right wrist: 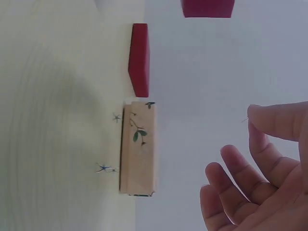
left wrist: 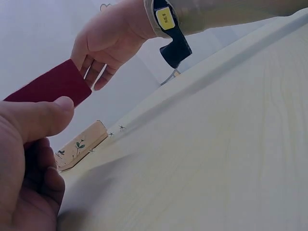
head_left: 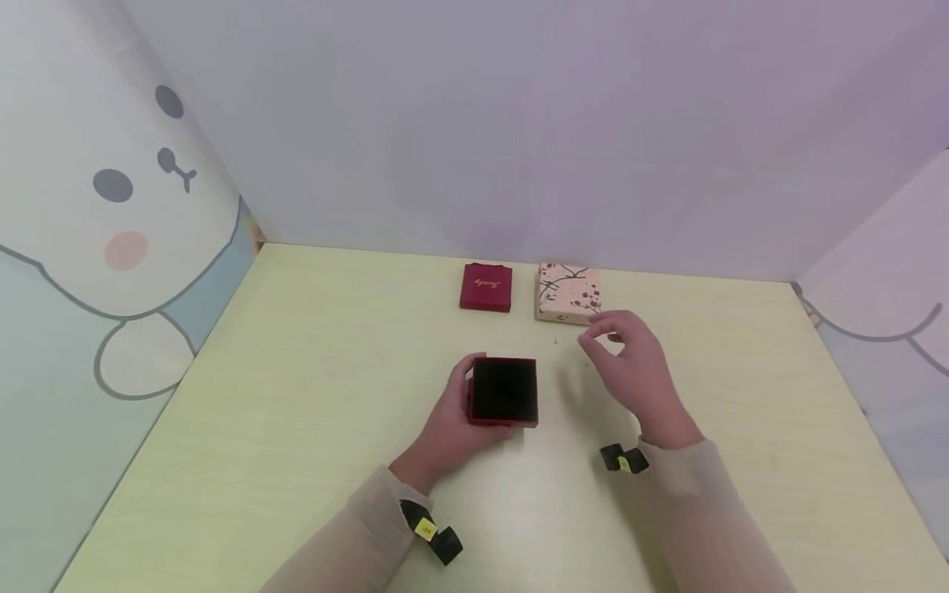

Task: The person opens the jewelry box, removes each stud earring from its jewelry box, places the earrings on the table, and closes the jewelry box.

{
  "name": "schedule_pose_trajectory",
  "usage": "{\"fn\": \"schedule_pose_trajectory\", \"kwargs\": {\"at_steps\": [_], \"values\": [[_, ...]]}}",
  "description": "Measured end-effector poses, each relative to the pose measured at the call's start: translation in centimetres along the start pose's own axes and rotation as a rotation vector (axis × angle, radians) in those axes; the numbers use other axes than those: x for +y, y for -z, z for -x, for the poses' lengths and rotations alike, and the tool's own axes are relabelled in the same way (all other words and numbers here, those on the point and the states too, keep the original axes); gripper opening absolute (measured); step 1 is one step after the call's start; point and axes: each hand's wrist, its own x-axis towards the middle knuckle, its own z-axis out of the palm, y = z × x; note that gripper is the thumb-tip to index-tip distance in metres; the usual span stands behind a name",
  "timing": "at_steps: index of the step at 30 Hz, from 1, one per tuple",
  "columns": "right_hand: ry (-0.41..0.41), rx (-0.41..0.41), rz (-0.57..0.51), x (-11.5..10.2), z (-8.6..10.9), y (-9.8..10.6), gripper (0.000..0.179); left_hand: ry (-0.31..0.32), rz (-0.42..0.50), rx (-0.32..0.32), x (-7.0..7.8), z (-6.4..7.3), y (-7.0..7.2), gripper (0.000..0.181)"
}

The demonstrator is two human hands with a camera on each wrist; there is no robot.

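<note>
My left hand (head_left: 451, 424) grips a small dark red jewelry box base (head_left: 537, 416) with a black inside, raised above the table. In the left wrist view its thumb lies along the side of the red box (left wrist: 50, 89). To the right, my right hand (head_left: 638, 371) is raised with thumb and forefinger tips together. The right wrist view shows a thin pin-like piece (right wrist: 245, 120) poking out from that pinch; the rest of it is hidden. Small star-shaped pieces (right wrist: 102, 168) lie on the table near the floral box (head_left: 569, 292).
A dark red lid (head_left: 486, 288) with gold lettering lies at the back of the pale wooden table (head_left: 311, 346), left of the floral box. A pale wall (head_left: 474, 123) rises behind the table. Panels with cartoon drawings (head_left: 111, 185) stand at both sides.
</note>
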Motion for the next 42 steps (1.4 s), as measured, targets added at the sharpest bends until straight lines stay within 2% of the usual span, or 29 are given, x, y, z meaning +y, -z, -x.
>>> {"fn": "schedule_pose_trajectory", "kwargs": {"at_steps": [9,13,19,35,42], "values": [[-0.066,-0.119,0.116,1.9,-1.2,-2.1,0.012,0.024,-0.005,0.01,0.1,0.1,0.0,0.106],[-0.063,-0.152,0.14,2.3,-1.4,-2.9,0.013,0.028,-0.009,0.01,0.1,0.1,0.0,0.107],[-0.06,-0.173,0.12,2.9,-1.8,-3.5,0.011,0.014,-0.008,-0.001,-0.1,0.1,0.0,0.109],[-0.16,-0.183,0.02,5.3,-2.4,-3.8,0.013,-0.007,0.007,-0.009,0.0,-0.1,0.0,0.109],[-0.146,-0.191,0.029,6.0,-2.8,-3.9,0.012,0.014,-0.005,-0.003,0.3,-0.3,0.1,0.108]]}}
